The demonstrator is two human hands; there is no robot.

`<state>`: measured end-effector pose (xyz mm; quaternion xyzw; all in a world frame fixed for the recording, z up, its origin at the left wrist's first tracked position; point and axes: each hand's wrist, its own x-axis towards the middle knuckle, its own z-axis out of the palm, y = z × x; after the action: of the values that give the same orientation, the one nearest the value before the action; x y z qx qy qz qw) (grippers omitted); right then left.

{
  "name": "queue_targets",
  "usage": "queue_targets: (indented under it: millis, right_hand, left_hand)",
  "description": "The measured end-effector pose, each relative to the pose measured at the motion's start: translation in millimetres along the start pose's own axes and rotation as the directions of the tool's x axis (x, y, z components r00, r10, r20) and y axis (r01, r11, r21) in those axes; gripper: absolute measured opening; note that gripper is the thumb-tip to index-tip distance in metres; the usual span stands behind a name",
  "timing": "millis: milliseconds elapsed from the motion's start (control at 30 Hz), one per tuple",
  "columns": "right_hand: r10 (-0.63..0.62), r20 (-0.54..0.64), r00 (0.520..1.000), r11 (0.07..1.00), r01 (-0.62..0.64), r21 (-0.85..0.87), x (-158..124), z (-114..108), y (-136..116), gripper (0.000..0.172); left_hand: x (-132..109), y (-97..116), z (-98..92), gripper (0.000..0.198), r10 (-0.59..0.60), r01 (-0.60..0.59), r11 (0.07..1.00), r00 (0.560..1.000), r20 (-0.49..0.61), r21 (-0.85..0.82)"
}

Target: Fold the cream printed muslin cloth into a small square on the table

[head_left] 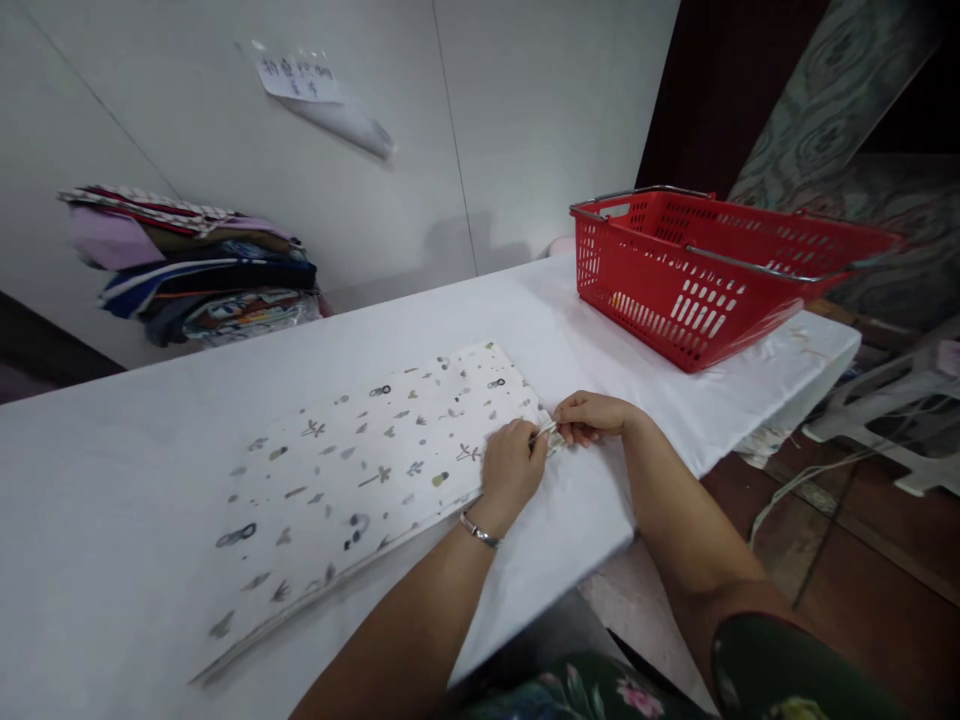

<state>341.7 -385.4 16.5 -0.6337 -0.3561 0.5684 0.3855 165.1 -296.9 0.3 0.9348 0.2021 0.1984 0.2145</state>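
Note:
A folded white cloth [360, 470] printed with small plants and shapes lies flat on the white table [112, 500]. My left hand [511, 470], with a thin bracelet at the wrist, rests on the cloth's near right corner with its fingers pinched together. My right hand [592, 418] meets it from the right, fingers also pinched. Between the two hands sits a small pale tag or the corner [547, 432] of the cloth; I cannot tell which.
A red plastic shopping basket [697, 280] with metal handles stands at the table's far right. A pile of folded clothes [202, 270] leans on the white wall at the back left. A paper note [296, 78] is stuck to the wall. Past the table's right edge is brown floor with white plastic furniture [885, 420].

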Motion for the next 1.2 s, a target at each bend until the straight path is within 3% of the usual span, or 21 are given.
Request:
queue_targets:
  millis: [500,733,933,1067,1200]
  right_hand:
    - [-0.059,0.080,0.995,0.998,0.059,-0.004,-2,-3,-2,0.025]
    - [-0.025,0.088,0.996,0.999,0.027,-0.025,1,0,-2,0.016]
    - [-0.028,-0.004,1.000,0.999,0.028,0.015,-4,-1,-7,0.011]
    - [-0.039,0.021,0.999,0.999,0.038,0.036,-5,-2,-6,0.011]
    - [-0.032,0.056,0.998,0.998,0.029,0.052,-2,-2,-5,0.012]
  left_hand:
    - [0,2,-2.5,0.019,0.012,-0.012,1.000,1.000,0.002,-0.026]
    - [0,1,-2.2,0.018,0.029,-0.028,0.998,0.999,0.014,-0.060]
    - [-2,5,-10.3,0.017,0.113,-0.112,0.982,0.994,0.003,0.151]
    - [-3,8,-10.2,0.018,0.161,-0.174,0.954,0.984,0.071,0.243]
    - [-5,9,-5.3,0.014,0.135,-0.154,0.951,0.987,0.088,0.268]
